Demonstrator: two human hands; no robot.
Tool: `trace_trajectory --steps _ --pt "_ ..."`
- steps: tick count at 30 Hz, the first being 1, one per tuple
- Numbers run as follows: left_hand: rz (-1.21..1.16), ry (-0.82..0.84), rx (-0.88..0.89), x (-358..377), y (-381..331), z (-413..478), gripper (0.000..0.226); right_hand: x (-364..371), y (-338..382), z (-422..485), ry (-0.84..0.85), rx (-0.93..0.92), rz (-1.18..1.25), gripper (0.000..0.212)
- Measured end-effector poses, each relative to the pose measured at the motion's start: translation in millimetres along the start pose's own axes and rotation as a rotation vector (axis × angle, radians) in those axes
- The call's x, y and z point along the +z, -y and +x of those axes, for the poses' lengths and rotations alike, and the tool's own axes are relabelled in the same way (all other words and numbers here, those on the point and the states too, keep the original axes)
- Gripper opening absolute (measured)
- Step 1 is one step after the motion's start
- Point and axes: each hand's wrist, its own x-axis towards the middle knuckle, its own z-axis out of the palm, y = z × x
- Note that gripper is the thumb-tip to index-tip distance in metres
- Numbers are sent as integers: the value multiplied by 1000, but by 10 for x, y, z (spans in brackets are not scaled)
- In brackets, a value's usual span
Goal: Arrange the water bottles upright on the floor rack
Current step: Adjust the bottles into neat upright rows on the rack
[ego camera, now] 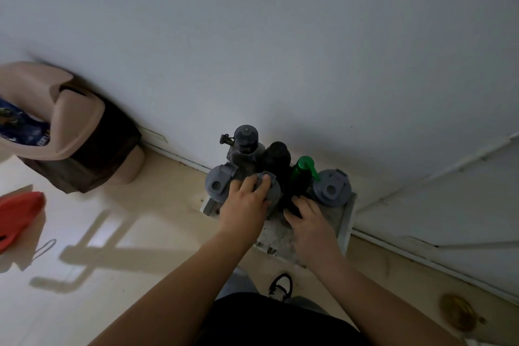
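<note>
Six bottles visible, all upright on the floor rack (346, 222), which sits on the floor against the wall (280, 50). Count by type: three with wide grey flip lids, one with a dark grey cap, one black, one green.

Places relative to the rack:
- left grey-lid bottle (218, 183) at its left end
- middle grey-lid bottle (273, 191) just right of that one, touching or nearly so
- right grey-lid bottle (331, 187) at the right end
- dark-capped bottle (246, 139) at the back left, next to the wall, with a small strap or clip hanging off its left side
- black bottle (278, 156) at the back centre, beside the dark-capped one
- green bottle (304, 168) between the black bottle and the right grey-lid bottle

Rack's front right portion is bare and looks stained.

Left hand (247, 205) lies over the middle grey-lid bottle's lid, fingers curled around it, gripping. Right hand (310, 222) is low at the base of the green bottle, fingers pressed against something dark; cannot tell whether it grips anything.

Off the rack: one tan bin (75, 126) with a dark liner, far left by the wall; one red item (19, 216) on the floor further left.
</note>
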Motion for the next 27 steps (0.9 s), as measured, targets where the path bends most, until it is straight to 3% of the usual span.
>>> trace_trajectory --steps 3,18,23,27 --pt "-17 -18 -8 27 -18 -19 51 -4 3 10 -20 7 4 55" --pt "-49 -30 92 -21 110 -5 55 86 122 10 -62 105 -19 45" --pt "-130 11 112 -174 192 4 62 -86 305 -53 -121 188 35 58" --pt "-242 -67 94 -370 643 -5 38 -289 702 -7 -251 353 219 55"
